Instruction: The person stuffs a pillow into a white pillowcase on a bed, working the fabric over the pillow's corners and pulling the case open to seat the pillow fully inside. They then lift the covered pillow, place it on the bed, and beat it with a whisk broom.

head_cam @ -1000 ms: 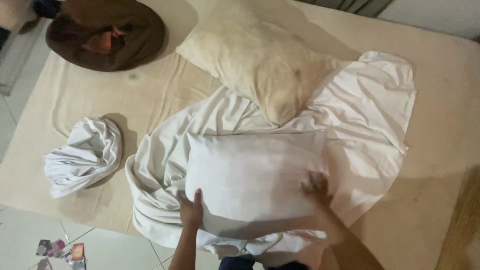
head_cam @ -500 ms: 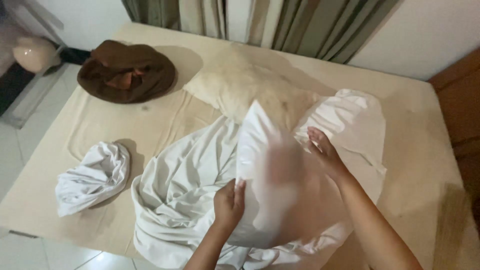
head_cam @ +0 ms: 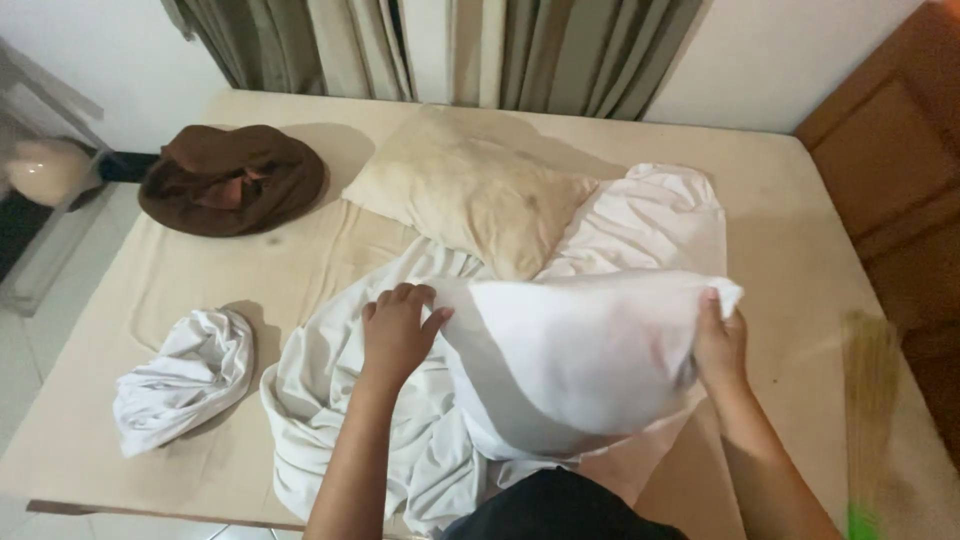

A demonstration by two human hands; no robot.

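Note:
I hold a white pillow [head_cam: 575, 360] in a white case up off the bed, lengthwise between both hands. My left hand [head_cam: 397, 330] grips its left end, and my right hand [head_cam: 720, 345] grips its right corner. Under the pillow a crumpled white sheet [head_cam: 350, 400] lies spread over the bare beige mattress [head_cam: 790, 230]. A bare, stained beige pillow [head_cam: 465, 190] rests just beyond the sheet, toward the head of the bed.
A bundled white cloth [head_cam: 185, 375] lies at the mattress's left front. A brown heap of fabric [head_cam: 230, 178] sits at the far left corner. Striped curtains [head_cam: 450, 50] hang behind the bed. A wooden panel [head_cam: 890, 150] stands at the right, with a broom [head_cam: 870, 400] beside it.
The white pillow went from lying flat on the sheet to being lifted and turned, and is now held up level between both hands. My view has tipped up toward the curtains.

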